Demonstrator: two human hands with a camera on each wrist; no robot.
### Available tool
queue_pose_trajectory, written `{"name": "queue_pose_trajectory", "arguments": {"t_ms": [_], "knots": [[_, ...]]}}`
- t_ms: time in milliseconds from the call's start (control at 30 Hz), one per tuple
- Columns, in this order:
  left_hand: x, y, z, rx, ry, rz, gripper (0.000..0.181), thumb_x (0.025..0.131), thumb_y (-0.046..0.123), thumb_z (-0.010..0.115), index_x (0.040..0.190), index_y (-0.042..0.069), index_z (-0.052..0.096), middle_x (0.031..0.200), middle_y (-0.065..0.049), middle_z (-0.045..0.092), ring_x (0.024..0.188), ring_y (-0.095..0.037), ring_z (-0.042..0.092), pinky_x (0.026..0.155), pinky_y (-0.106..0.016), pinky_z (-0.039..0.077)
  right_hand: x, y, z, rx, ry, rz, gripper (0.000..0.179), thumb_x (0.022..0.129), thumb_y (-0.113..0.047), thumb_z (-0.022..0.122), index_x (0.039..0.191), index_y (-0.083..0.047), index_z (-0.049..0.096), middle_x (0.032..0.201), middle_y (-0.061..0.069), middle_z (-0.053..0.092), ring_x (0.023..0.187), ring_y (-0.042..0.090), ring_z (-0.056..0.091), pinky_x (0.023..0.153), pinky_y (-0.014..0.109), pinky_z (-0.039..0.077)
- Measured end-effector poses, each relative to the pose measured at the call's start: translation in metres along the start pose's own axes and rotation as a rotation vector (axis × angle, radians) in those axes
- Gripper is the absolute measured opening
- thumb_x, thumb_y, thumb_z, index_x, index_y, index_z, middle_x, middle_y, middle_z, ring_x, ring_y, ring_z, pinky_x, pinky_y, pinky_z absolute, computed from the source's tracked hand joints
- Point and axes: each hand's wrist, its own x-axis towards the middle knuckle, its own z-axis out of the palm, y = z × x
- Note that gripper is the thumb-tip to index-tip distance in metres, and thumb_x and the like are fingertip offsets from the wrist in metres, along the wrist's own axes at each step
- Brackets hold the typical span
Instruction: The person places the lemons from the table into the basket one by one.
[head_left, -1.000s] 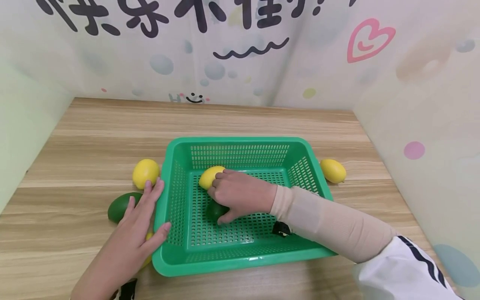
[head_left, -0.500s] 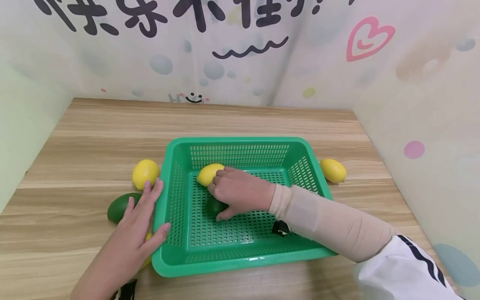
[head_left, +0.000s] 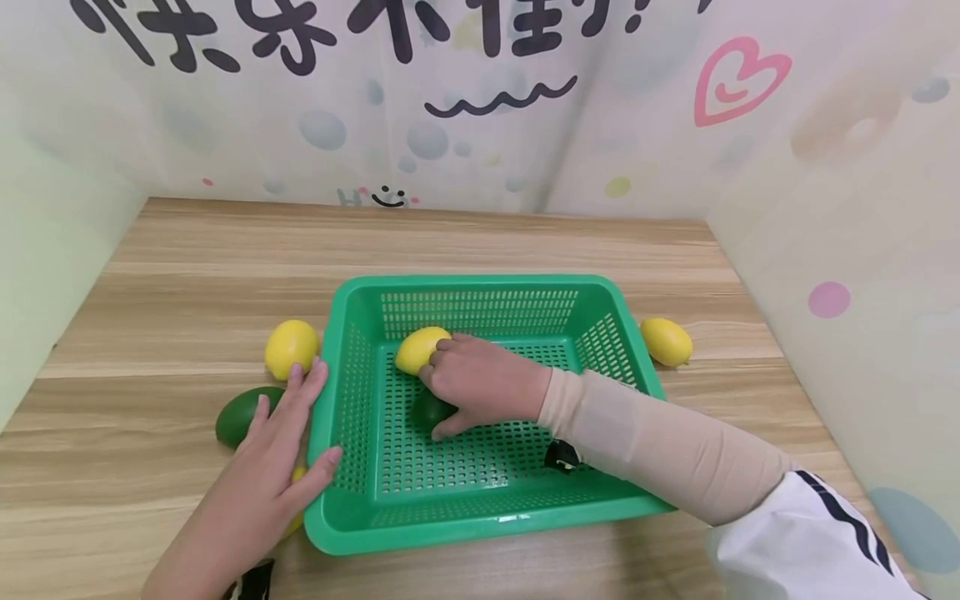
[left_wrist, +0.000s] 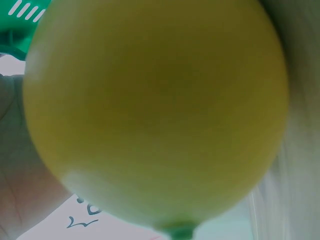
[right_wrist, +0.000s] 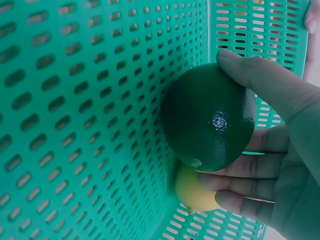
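Inside the green plastic basket (head_left: 480, 521), my right hand (head_left: 491, 379) grips a dark green avocado (head_left: 431, 412), thumb on one side and fingers on the other. In the right wrist view, the avocado (right_wrist: 207, 117) lies close to the slotted basket floor. Beyond it is a yellow lemon (right_wrist: 195, 190), right at my fingertips; the head view shows this lemon (head_left: 420, 350) too. My left hand (head_left: 281, 454) rests with straight fingers along the basket's left rim. Under its palm side sits another lemon (head_left: 297, 500), mostly hidden, which fills the left wrist view (left_wrist: 155, 110).
Left of the basket, a lemon (head_left: 292, 349) and a second avocado (head_left: 243, 414) lie on the wooden table (head_left: 225, 267), near my left fingers. One more lemon (head_left: 666, 342) lies outside the right rim. Printed wall sheets (head_left: 480, 142) border the table at the back and sides.
My right hand, with the avocado, has shifted slightly toward the back of the basket, and the lemon beside it has moved a little that way too. My left hand stays put.
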Motion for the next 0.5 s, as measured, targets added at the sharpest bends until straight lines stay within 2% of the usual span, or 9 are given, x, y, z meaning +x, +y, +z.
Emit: {"name": "queue_pose_trajectory", "arguments": {"t_ms": [500], "knots": [[-0.0003,-0.0004,-0.0006,0.001,-0.003,0.003,0.085,0.103,0.021,0.063,0.167,0.016,0.008,0.171,-0.011,0.018,0.158,-0.032,0.008,0.125,-0.058,-0.001,-0.0069,0.0053,-0.0032,0.023,0.017,-0.008,0.058,0.081,-0.062,0.078,0.106,-0.010,0.074,0.095,-0.002,0.071,0.088,0.016,0.060,0.091,0.032,0.051]]}}
